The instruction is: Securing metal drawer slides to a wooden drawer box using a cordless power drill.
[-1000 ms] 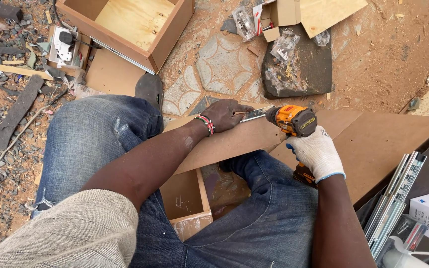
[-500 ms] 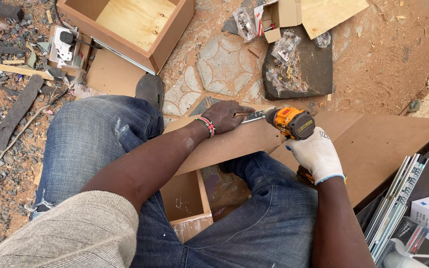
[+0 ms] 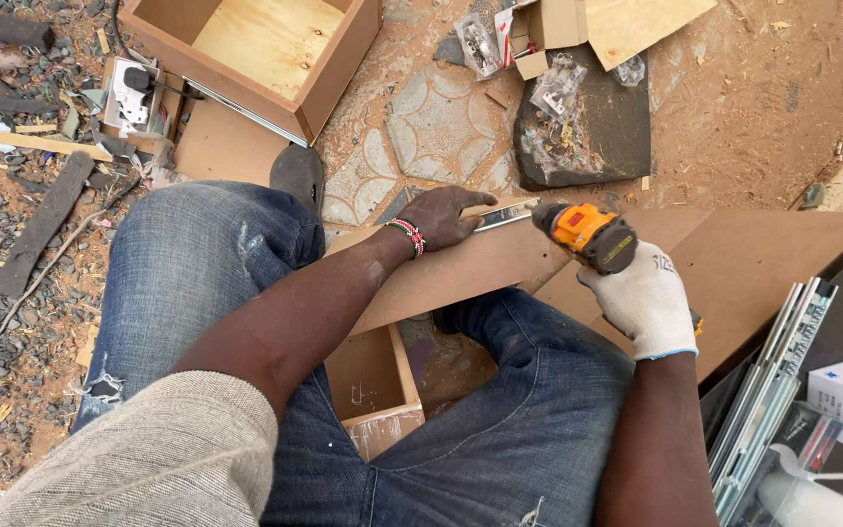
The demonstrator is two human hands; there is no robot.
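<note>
The bare left hand (image 3: 446,217) lies flat, pressing a thin silver metal rail (image 3: 505,215) onto a brown wooden board (image 3: 480,268) in the middle of the frame. The gloved right hand (image 3: 644,303) grips an orange and black power drill (image 3: 585,234), pointing up-left at the rail. Below is sandy ground (image 3: 753,117).

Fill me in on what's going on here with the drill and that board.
A seated person has a brown board across their lap. The bare left hand presses a metal drawer slide flat against the board, while the gloved right hand holds an orange and black cordless drill with its nose at the slide's end. An open wooden drawer box sits on the ground ahead, and more metal slides lie to the right.
</note>
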